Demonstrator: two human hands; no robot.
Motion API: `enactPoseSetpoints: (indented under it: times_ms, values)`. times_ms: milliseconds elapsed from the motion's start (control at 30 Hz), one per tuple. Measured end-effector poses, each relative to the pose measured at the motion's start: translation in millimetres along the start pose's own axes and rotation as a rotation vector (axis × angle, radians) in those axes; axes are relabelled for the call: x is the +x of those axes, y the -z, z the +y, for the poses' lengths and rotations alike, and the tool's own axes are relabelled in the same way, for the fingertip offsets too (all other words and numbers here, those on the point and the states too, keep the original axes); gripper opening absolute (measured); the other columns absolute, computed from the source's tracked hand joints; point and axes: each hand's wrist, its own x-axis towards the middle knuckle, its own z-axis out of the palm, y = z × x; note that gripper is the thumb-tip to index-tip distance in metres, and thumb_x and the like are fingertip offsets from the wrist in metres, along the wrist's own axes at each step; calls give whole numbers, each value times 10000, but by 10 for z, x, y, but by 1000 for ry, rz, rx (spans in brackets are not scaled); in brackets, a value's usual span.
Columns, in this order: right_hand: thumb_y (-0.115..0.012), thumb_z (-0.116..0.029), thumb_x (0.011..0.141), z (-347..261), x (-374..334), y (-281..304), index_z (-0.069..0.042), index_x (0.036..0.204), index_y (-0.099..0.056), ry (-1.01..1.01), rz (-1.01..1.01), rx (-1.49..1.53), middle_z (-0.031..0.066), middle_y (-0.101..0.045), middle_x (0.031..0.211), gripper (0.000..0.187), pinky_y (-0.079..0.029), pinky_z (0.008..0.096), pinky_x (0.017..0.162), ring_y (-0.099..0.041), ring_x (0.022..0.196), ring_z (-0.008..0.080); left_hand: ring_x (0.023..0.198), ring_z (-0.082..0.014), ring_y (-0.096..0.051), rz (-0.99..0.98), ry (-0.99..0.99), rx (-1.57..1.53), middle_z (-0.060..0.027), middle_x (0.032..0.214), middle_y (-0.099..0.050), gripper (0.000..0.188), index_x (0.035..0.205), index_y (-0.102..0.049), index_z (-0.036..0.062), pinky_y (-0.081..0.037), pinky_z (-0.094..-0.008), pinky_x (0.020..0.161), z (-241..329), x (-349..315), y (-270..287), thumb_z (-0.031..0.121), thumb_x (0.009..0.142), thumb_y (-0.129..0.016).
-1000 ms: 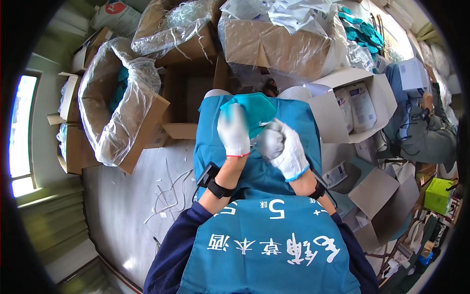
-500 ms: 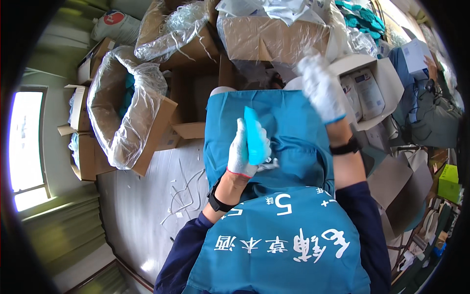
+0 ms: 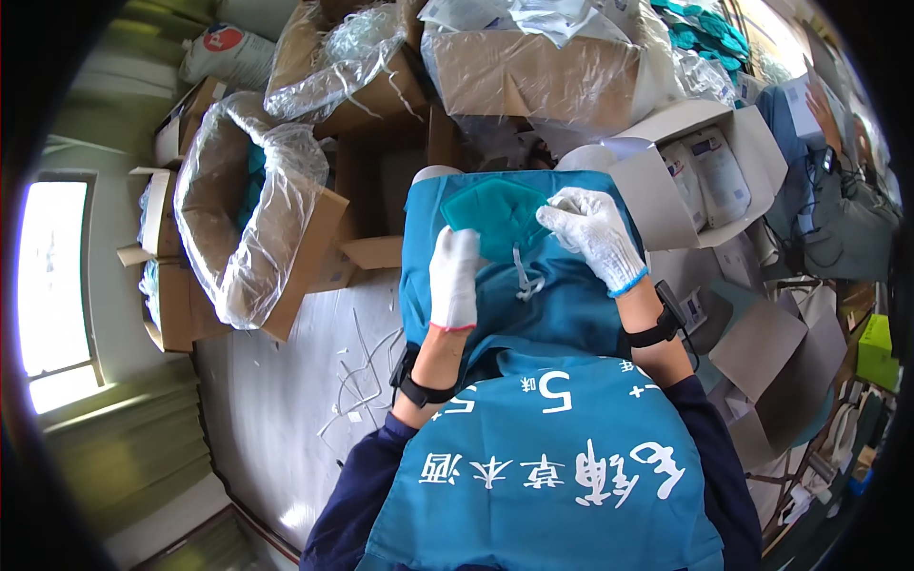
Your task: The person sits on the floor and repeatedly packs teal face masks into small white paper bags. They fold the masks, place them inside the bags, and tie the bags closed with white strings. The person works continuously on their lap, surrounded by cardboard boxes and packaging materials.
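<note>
A translucent teal face mask, opened out flat into a many-sided shape, spans the space between my two white-gloved hands above my lap. The fingers of my left hand are closed at its lower left edge; motion blurs them a little. My right hand pinches the mask's right corner between thumb and fingers. Just below the mask, a knotted white cord lies against the teal apron over my lap.
A plastic-lined carton with teal pieces stands at left, beside an open brown box. A large carton is ahead. At right, a white box holds packets. Another person's hand is far right. White strips litter the floor.
My right hand has come down and left from beside the white box to the mask's right corner. The mask, earlier folded narrow in my left hand, is now spread open.
</note>
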Motion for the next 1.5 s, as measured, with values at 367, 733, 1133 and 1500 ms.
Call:
enactPoseSetpoints:
  times_ms: [367,733,1133,1500]
  values:
    - [-659,-381,959,337,-176,-583,-70,853,-656,-279,-401,74,-39,-554,701,329,-367,242,502,-469,565,54,1001,-157,-656,192,-315,2,-63,1158,-681,311,1309,-583,33,-541,-287,865,113,109,-211,184,1039,-557]
    - [-595,-234,952,440,293,-388,-212,587,-378,-447,53,1039,-24,-438,510,425,-384,274,384,-459,396,135,702,-69,-591,259,-195,27,17,786,-655,169,849,-661,51,-475,-251,624,-309,277,-435,183,955,-665]
    - [-502,-229,973,-623,1178,1073,-148,624,-430,314,-2,1059,-53,-324,478,365,-324,242,384,-310,369,85,867,-117,-637,262,-76,-139,-39,958,-670,178,1065,-651,27,-522,-298,799,-89,-534,181,165,970,-591]
    - [-499,-342,1034,204,234,221,-197,677,-388,-118,118,955,-31,-320,571,401,-291,234,353,-300,431,80,1041,-258,-580,832,-439,320,-142,1166,-612,599,1278,-562,-31,-461,-354,866,2069,1084,2774,468,956,-644]
